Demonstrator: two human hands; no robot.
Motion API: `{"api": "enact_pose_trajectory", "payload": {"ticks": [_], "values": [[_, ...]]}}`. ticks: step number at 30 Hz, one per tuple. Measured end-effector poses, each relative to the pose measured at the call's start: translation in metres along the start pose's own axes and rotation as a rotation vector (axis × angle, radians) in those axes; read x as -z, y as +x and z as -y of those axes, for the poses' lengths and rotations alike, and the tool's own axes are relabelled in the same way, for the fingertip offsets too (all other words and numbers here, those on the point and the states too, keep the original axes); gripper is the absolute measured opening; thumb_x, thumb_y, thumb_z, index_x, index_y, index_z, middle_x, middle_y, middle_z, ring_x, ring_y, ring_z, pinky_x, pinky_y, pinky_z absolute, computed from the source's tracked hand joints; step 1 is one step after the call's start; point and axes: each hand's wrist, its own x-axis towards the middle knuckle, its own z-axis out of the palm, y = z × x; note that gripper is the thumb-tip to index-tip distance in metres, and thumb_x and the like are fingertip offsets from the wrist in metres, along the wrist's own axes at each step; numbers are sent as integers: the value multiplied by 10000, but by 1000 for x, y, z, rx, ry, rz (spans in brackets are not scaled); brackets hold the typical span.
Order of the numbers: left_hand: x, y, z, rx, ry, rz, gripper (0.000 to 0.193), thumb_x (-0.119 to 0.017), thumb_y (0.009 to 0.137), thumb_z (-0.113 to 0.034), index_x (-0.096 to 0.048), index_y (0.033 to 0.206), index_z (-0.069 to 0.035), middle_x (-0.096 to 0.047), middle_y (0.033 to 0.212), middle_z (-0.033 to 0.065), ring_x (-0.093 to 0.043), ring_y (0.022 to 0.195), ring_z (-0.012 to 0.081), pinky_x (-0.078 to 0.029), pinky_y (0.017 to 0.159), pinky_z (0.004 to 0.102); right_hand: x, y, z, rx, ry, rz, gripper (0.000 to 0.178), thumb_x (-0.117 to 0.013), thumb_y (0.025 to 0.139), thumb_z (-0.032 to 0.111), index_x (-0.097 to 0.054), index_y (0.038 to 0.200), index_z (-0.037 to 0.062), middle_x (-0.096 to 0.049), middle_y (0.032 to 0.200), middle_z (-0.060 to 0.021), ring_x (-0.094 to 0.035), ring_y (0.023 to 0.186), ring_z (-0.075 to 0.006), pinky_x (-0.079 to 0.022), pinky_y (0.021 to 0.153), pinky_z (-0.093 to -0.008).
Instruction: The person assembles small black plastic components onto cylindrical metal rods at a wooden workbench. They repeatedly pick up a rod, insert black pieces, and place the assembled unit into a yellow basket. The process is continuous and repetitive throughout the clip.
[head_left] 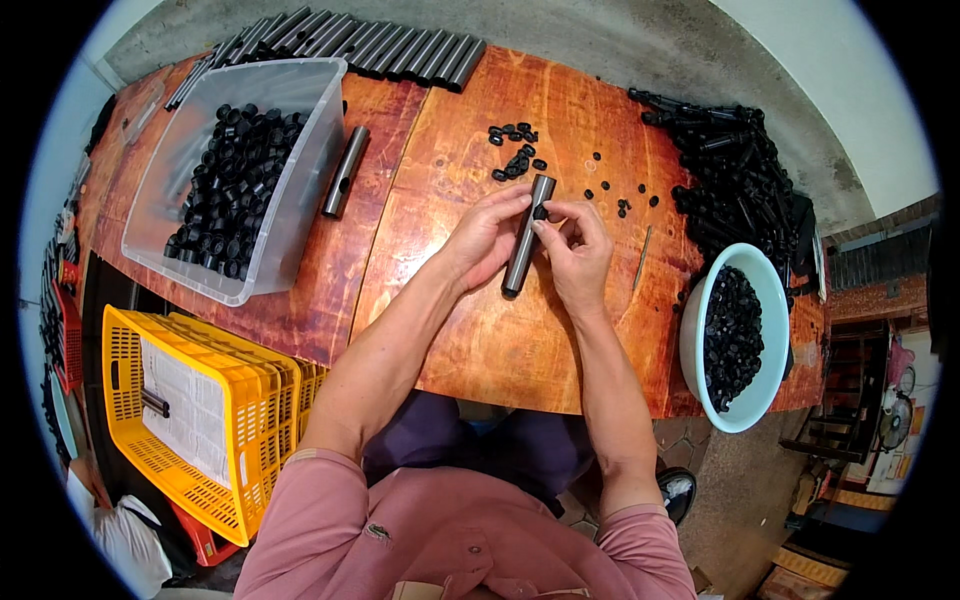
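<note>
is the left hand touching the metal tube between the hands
Touching: the head view shows the left hand against the metal tube, meeting its left side near the upper end.

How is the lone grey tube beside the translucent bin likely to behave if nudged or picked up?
The grey tube would probably roll if nudged sideways, since it looks round and lies on the wooden table. Its straight, metallic-looking body suggests it is stiff, and its sheen hints it may be slightly slippery.

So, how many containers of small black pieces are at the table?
2: the clear plastic bin on the left and the pale blue bowl on the right. Others may be hidden.
</note>
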Motion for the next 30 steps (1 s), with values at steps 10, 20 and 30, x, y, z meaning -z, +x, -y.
{"api": "enact_pose_trajectory", "payload": {"ticks": [10, 20, 30], "values": [[3, -1, 1, 2, 151, 49, 343, -677, 940, -100, -559, 1245, 3, -635, 1127, 93, -635, 1055, 169, -527, 940, 314, -2, -2, -5, -80, 72, 15, 244, -755, 784, -14, -691, 1017, 22, -572, 841, -1, -452, 611, -51, -361, 552, -209], [-8, -4, -3, -19, 179, -38, 312, -570, 993, -100, -519, 1284, 0, -659, 1044, 130, -685, 970, 233, -597, 853, 361, 6, 3, -9, -175, 365, -2, 305, -729, 842, -4, -630, 1130, -3, -564, 907, 13, -464, 637, -6, -373, 571, -161], [-1, -5, -1, -24, 150, -58, 384, -578, 995, -104, -468, 1341, 21, -663, 994, 151, -706, 814, 244, -632, 719, 346, 5, 3, -14, -220, 397, 8, 241, -693, 897, 11, -617, 1125, -8, -566, 896, -3, -506, 661, -3, -397, 562, -159]]}}
